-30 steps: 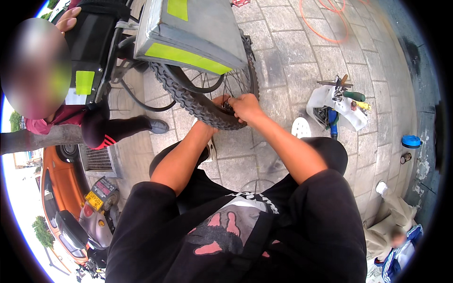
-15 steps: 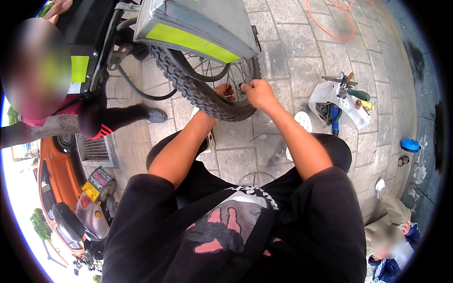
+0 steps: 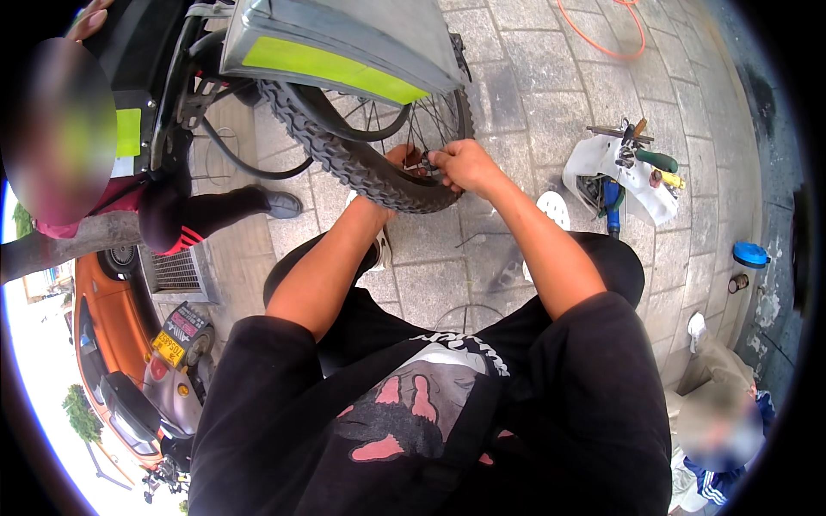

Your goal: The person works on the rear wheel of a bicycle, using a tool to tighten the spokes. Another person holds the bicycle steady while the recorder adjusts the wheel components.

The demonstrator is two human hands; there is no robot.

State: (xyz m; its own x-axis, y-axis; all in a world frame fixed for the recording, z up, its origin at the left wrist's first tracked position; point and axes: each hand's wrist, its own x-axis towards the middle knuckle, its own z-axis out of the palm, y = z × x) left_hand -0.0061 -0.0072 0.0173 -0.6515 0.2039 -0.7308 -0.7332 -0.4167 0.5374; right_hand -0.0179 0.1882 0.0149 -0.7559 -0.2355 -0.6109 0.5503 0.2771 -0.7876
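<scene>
A knobby black bicycle tyre (image 3: 340, 168) on a spoked wheel stands between my knees, under a grey box (image 3: 344, 47) with a yellow-green strip. My left hand (image 3: 404, 158) reaches behind the tyre's lower left side. Its curled fingers show in part past the inner edge of the wheel, beside the spokes. From the right, my right hand (image 3: 469, 167) meets it at the inner rim, thumb and finger pinched together near the left fingertips. What is between the fingers is too small and shaded to make out.
On the paving to the right, a white container (image 3: 594, 168) holds several tools, including a green-handled one (image 3: 656, 161). An orange hose (image 3: 594, 47) curves behind it. A blue round object (image 3: 750, 254) lies by the wall. People are at far left and lower right; a scooter (image 3: 172, 378) stands left.
The wheel and grey box sit slightly further left and higher in view. My right hand has shifted a little left and down along the rim, closer to my left fingers.
</scene>
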